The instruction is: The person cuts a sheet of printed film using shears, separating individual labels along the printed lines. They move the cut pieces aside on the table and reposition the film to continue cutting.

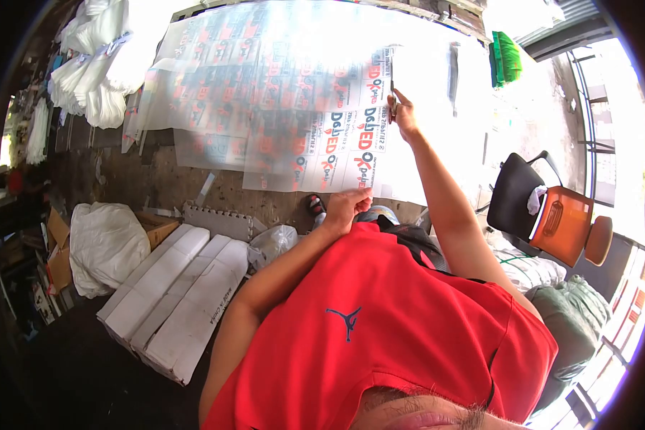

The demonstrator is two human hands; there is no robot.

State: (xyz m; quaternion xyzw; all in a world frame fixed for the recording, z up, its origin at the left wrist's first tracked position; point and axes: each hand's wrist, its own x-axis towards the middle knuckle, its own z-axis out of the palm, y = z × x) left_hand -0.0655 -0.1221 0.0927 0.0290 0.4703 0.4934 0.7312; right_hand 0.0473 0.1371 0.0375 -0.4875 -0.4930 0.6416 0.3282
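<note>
Printed translucent plastic sheets (315, 136) with red and black lettering lie spread over a bright table. My right hand (405, 117) is closed around the handles of scissors (392, 106), near the right edge of the print. The blades point away from me along that edge; glare hides how far apart they are. At the sheet's near edge, my left hand (349, 206) is closed, with thumb and fingers pinched at the plastic's corner.
A dark strip-like object (454, 79) lies on the table's right side, near a green package (506, 59). White plastic bundles (97, 68) hang at the upper left. Long white boxes (175, 301) stand at lower left, and an orange-and-black chair (545, 211) at right.
</note>
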